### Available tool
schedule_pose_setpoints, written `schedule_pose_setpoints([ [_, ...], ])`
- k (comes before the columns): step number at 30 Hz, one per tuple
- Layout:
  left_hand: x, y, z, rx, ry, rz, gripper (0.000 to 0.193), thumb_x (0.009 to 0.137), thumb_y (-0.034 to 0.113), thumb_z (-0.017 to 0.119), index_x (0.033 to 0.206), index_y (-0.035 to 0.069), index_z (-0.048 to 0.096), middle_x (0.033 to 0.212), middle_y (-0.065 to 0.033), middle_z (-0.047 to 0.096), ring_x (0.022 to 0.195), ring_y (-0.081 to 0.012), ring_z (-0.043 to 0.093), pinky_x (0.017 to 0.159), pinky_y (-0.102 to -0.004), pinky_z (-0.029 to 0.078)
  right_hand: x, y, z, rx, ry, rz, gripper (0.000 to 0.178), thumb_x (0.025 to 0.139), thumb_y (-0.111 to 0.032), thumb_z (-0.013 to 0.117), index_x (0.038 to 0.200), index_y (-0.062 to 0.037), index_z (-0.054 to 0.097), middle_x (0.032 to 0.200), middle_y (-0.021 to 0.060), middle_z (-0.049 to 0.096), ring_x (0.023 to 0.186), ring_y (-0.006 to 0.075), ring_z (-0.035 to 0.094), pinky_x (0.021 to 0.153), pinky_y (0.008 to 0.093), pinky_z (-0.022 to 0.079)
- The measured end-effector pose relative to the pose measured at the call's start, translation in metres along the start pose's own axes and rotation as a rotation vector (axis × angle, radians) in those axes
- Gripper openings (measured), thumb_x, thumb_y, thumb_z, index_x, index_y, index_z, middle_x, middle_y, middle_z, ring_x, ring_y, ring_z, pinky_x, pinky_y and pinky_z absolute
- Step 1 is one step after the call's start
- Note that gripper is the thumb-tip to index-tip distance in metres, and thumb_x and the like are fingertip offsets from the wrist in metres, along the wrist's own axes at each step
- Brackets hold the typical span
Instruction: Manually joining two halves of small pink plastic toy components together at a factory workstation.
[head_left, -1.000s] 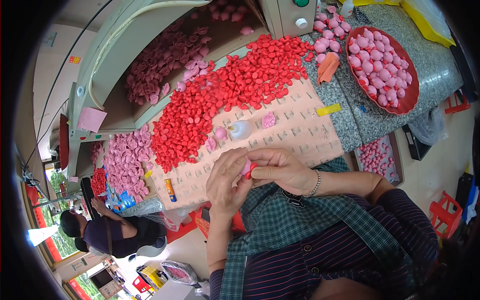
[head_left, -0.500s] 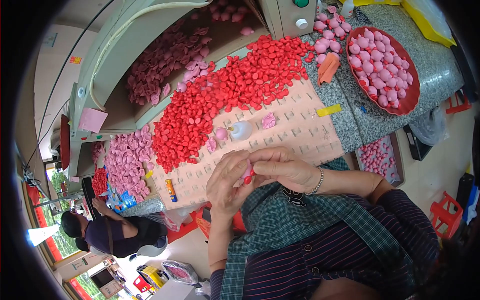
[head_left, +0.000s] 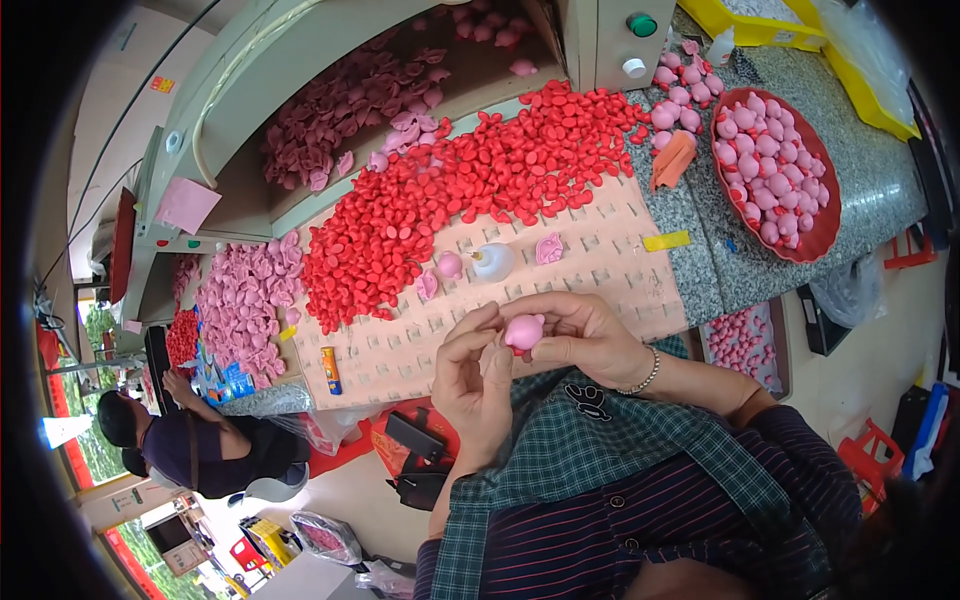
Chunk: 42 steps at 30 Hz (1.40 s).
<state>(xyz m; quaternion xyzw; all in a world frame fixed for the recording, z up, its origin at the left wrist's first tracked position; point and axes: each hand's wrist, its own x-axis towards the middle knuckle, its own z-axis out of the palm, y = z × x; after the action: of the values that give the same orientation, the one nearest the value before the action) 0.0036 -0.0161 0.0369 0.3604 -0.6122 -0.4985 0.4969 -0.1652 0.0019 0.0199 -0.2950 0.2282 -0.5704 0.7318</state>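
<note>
In front of my chest, both hands hold a small round pink toy piece with a red part at its underside. My right hand is closed on it, pinching it between thumb and fingers. My left hand is curled against its other side, thumb and fingertips at the red part. Just beyond my hands lie a white squeeze bottle with a thin tip, a round pink piece and two hollow pink pieces, one left and one right of the bottle.
A large heap of red pieces covers the far part of the patterned mat. Pink pieces are piled at left. A red bowl of pink-and-red pieces stands at right. Another person sits at far left.
The pink piece has been turned, so its round pink side now shows above the red part. My hands have opened out slightly around it. The whole view has shifted a little.
</note>
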Motion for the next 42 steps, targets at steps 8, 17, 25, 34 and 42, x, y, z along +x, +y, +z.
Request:
schedule_pose_setpoints([
  [8, -0.015, 0.005, 0.004, 0.035, 0.097, -0.007, 0.016, 0.092, -0.003, 0.063, 0.108, -0.003, 0.062, 0.120, -0.0231, 0.064, 0.116, -0.0291, 0.060, 0.100, -0.0383, 0.048, -0.002, 0.011, -0.001, -0.129, -0.037, -0.119, 0.044, 0.087, 0.007, 0.067, 0.130, 0.0021, 0.056, 0.125, 0.0121, 0.061, 0.114, 0.0185, 0.060, 0.100, 0.0331, 0.051],
  [17, -0.019, -0.004, 0.006, -0.057, 0.126, -0.027, 0.012, 0.095, 0.000, 0.062, 0.107, -0.003, 0.061, 0.122, -0.0237, 0.063, 0.118, -0.0302, 0.060, 0.102, -0.0402, 0.047, -0.003, 0.018, -0.006, -0.276, -0.101, -0.244, 0.043, 0.087, 0.009, 0.066, 0.128, 0.0029, 0.058, 0.128, 0.0146, 0.059, 0.120, 0.0214, 0.057, 0.103, 0.0336, 0.049],
  [25, -0.022, -0.021, 0.012, -0.236, 0.153, -0.016, 0.015, 0.097, 0.005, 0.060, 0.109, -0.002, 0.060, 0.125, -0.0239, 0.061, 0.121, -0.0315, 0.058, 0.103, -0.0413, 0.046, -0.005, 0.021, 0.006, -0.109, 0.040, -0.315, 0.041, 0.086, 0.009, 0.067, 0.126, 0.0050, 0.058, 0.125, 0.0162, 0.059, 0.119, 0.0213, 0.058, 0.102, 0.0335, 0.049],
  [34, -0.024, -0.038, 0.015, -0.605, 0.133, -0.077, 0.014, 0.097, 0.007, 0.061, 0.109, 0.001, 0.059, 0.128, -0.0235, 0.058, 0.124, -0.0324, 0.054, 0.107, -0.0454, 0.043, -0.002, 0.024, -0.007, -0.388, -0.001, -0.412, 0.036, 0.078, 0.009, 0.076, 0.112, 0.0014, 0.067, 0.111, 0.0155, 0.066, 0.108, 0.0215, 0.063, 0.092, 0.0330, 0.052],
  [42, -0.028, -0.039, 0.016, -0.608, 0.162, -0.195, 0.026, 0.100, 0.017, 0.059, 0.122, 0.004, 0.056, 0.137, -0.0202, 0.052, 0.126, -0.0284, 0.052, 0.109, -0.0428, 0.041, 0.002, 0.016, 0.003, -0.591, 0.076, -0.400, 0.030, 0.083, 0.005, 0.071, 0.113, 0.0018, 0.070, 0.110, 0.0137, 0.066, 0.103, 0.0199, 0.064, 0.086, 0.0297, 0.052],
])
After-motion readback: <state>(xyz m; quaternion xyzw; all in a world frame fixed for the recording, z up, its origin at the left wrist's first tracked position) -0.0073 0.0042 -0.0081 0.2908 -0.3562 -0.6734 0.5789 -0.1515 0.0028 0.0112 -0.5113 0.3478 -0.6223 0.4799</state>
